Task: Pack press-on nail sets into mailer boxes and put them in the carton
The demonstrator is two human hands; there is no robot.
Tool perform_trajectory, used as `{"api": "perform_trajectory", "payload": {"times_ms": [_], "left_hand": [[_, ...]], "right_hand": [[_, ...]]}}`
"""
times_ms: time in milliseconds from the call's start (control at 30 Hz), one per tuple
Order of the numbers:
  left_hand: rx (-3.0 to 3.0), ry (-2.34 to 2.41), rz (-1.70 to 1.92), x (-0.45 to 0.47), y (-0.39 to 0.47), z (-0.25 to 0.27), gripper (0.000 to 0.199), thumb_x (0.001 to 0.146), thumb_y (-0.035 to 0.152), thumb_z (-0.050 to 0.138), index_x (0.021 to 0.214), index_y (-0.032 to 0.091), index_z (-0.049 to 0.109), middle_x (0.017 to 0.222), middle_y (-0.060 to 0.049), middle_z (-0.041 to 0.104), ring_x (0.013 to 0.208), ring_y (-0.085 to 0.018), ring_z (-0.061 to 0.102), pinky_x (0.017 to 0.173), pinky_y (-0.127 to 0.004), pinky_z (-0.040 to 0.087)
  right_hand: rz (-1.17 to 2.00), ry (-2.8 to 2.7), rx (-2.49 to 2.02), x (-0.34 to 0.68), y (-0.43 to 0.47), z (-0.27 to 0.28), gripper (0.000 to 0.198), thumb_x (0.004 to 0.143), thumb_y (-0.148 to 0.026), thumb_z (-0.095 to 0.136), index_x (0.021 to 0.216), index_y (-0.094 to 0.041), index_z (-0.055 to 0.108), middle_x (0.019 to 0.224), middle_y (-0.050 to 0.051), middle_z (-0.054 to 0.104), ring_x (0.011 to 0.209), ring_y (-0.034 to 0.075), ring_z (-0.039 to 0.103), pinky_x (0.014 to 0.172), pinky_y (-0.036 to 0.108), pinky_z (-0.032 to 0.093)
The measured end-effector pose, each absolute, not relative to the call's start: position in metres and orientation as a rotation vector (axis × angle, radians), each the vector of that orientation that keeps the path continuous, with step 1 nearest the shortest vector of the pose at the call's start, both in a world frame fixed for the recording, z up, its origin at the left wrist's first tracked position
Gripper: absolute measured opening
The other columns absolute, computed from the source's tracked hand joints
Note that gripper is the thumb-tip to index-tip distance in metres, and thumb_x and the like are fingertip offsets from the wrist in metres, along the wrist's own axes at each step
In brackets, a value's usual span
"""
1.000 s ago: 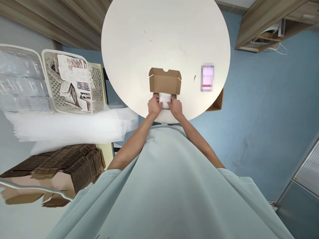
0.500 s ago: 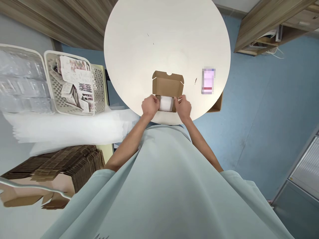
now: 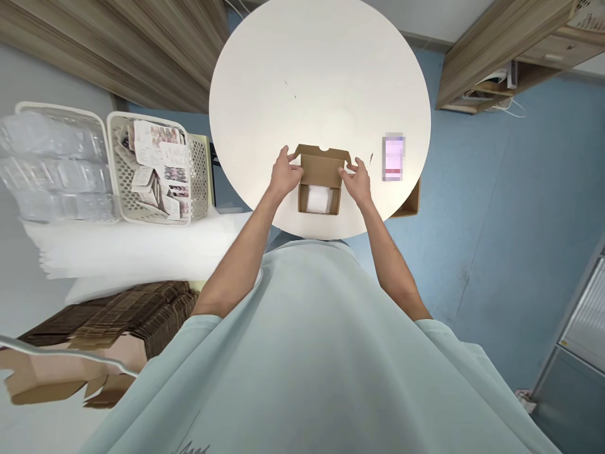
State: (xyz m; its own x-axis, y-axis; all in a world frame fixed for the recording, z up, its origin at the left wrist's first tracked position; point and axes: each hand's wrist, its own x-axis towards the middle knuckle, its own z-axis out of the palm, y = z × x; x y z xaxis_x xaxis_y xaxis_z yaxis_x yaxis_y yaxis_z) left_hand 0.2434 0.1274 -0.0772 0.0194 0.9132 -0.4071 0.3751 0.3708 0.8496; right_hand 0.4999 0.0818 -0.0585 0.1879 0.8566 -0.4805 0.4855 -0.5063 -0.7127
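Note:
A small brown cardboard box stands on the near part of the round white table, its lid raised. Inside its base lies a white wrapped packet. My left hand holds the left edge of the lid, thumb against the inner face and fingers around the side flap. On the opposite edge, my right hand grips the lid in a similar way, its thumb on the inside. The lid's front flap with its half-round notch points away from me.
A phone-like pixelated item lies at the table's right. To the left are a basket of printed cards, clear plastic packs, white sheets and stacked flat cardboard boxes. An open carton sits below the table's right edge.
Both hands have moved from the sides of the box base and packet up to the lid's side edges. The lid remains raised, and the packet now shows uncovered in the base.

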Motion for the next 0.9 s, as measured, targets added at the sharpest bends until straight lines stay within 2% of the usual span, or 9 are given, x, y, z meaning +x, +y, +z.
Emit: {"api": "perform_trajectory", "payload": {"times_ms": [200,333,533,633,767,900], "left_hand": [[1.171,1.480,0.581,0.238,0.122,-0.053,0.093,0.095,0.040,0.086,0.175,0.024,0.042,0.169,-0.021,0.062,0.142,-0.037,0.070,0.119,-0.051,0.059],[1.192,1.498,0.578,0.237,0.102,-0.041,0.083,0.097,0.034,0.079,0.172,0.023,0.045,0.164,-0.019,0.065,0.137,-0.034,0.073,0.118,-0.047,0.060],[1.178,1.531,0.505,0.237,0.045,-0.038,0.073,0.095,0.020,0.066,0.167,0.020,0.052,0.161,-0.018,0.066,0.140,-0.029,0.071,0.119,-0.045,0.061],[1.226,1.557,0.438,0.235,0.018,-0.040,0.071,0.096,0.019,0.065,0.166,0.019,0.052,0.162,-0.019,0.066,0.145,-0.029,0.068,0.122,-0.046,0.059],[1.411,1.593,0.406,0.228,-0.003,-0.039,0.070,0.098,0.022,0.066,0.167,0.023,0.053,0.173,-0.016,0.058,0.161,-0.029,0.056,0.131,-0.048,0.050],[1.524,1.576,0.402,0.224,-0.008,-0.032,0.059,0.105,0.024,0.060,0.165,0.024,0.058,0.170,-0.014,0.063,0.160,-0.029,0.057,0.135,-0.046,0.045]], "right_hand": [[1.168,-1.361,-2.008,0.497,0.073,-0.041,0.082,0.114,-0.069,0.055,0.182,-0.030,0.033,0.169,0.018,0.064,0.132,0.033,0.077,0.116,0.052,0.063],[1.159,-1.389,-1.984,0.491,0.051,-0.031,0.083,0.113,-0.074,0.053,0.182,-0.031,0.035,0.170,0.018,0.061,0.139,0.033,0.073,0.114,0.050,0.064],[1.213,-1.295,-1.976,0.480,-0.007,-0.033,0.071,0.115,-0.050,0.054,0.179,-0.025,0.039,0.170,0.019,0.062,0.142,0.030,0.072,0.121,0.049,0.062],[1.217,-1.341,-2.017,0.477,-0.033,-0.037,0.069,0.113,-0.043,0.054,0.177,-0.021,0.042,0.170,0.020,0.062,0.150,0.030,0.067,0.128,0.052,0.057],[1.126,-1.458,-2.087,0.476,-0.055,-0.038,0.068,0.112,-0.039,0.053,0.175,-0.017,0.043,0.179,0.020,0.053,0.167,0.031,0.051,0.139,0.054,0.044],[1.053,-1.547,-2.096,0.475,-0.062,-0.034,0.062,0.117,-0.042,0.044,0.175,-0.018,0.045,0.179,0.018,0.053,0.169,0.030,0.050,0.142,0.054,0.040]]}}
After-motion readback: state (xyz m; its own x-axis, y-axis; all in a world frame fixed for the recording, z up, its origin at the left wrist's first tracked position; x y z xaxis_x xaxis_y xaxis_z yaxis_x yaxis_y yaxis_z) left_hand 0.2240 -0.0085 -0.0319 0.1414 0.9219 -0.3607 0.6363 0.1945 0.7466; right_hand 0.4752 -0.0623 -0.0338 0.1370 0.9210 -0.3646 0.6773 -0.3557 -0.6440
